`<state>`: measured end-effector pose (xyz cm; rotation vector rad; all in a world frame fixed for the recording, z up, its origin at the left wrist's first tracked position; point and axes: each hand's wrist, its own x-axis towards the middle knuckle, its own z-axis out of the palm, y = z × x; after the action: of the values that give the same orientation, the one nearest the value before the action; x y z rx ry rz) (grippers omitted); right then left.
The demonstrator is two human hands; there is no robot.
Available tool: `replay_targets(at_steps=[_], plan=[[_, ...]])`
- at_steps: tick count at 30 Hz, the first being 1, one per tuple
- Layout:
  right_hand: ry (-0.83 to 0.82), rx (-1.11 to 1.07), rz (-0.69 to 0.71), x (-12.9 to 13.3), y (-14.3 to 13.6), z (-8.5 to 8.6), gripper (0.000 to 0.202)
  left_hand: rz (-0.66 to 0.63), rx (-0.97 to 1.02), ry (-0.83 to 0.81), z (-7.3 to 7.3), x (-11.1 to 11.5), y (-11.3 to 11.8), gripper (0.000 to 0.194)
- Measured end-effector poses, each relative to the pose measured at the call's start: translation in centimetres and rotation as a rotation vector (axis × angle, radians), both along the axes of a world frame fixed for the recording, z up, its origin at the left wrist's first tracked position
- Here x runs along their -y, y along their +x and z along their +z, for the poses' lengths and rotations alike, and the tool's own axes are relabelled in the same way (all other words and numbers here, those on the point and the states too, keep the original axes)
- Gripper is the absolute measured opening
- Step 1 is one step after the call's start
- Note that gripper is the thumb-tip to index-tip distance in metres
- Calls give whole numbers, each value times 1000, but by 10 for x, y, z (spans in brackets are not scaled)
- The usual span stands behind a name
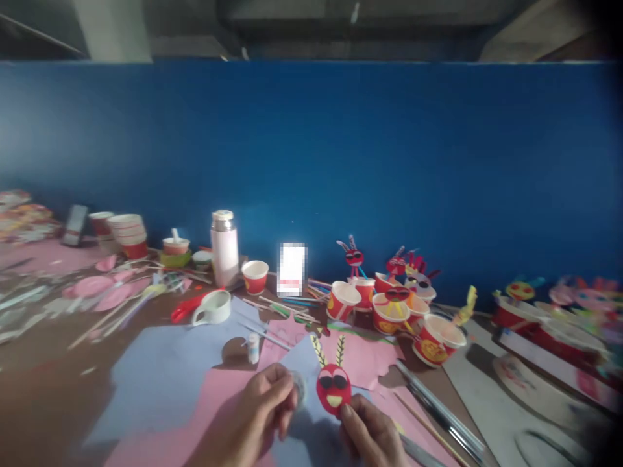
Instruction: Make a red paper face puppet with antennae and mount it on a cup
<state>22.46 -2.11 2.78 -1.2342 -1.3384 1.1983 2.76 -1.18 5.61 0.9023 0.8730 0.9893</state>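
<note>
Low in the middle, my right hand (370, 429) pinches the lower edge of a red paper bug face (333, 397). The face has dark glasses, a pale yellow mouth and two yellow antennae with dark markings, and it stands upright. Just left of it, my left hand (267, 405) is closed around a small round translucent thing that looks like a roll of clear tape (300, 389); my fingers hide much of it. Blue paper (156, 373) and pink paper (221, 392) lie beneath both hands. A small white glue stick (254, 349) stands beyond my left hand.
Red paper cups (343, 301) with bug figures line the back right. A white thermos (225, 250), a lit phone (292, 269), a white mug (214, 308) and red-handled scissors (192, 306) stand or lie further left. Metal rods (440, 412) lie at right, before a blue wall (311, 149).
</note>
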Motion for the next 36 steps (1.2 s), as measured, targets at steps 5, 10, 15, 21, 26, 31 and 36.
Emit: replay_targets(at_steps=[5, 10, 15, 21, 26, 31, 36], plan=[[-70, -110, -19, -2, 4, 10, 50, -43, 19, -88, -8, -3, 5, 35], [-88, -109, -2, 2, 7, 14, 49, -34, -6, -170, -13, 2, 7, 42], [-85, -125, 32, 3, 7, 15, 47, 4, 65, -177, -16, -1, 5, 42], [-80, -128, 63, 5, 4, 11, 47, -57, 118, -155, -15, 3, 9, 48], [-154, -152, 81, 10, -1, 9, 47, -75, 177, -200, -13, 7, 13, 34], [-177, -143, 91, 8, -2, 9, 48, -142, 246, -234, -12, 5, 14, 31], [-201, -137, 117, 7, -4, 7, 51, -83, 266, -282, -16, 6, 17, 30]])
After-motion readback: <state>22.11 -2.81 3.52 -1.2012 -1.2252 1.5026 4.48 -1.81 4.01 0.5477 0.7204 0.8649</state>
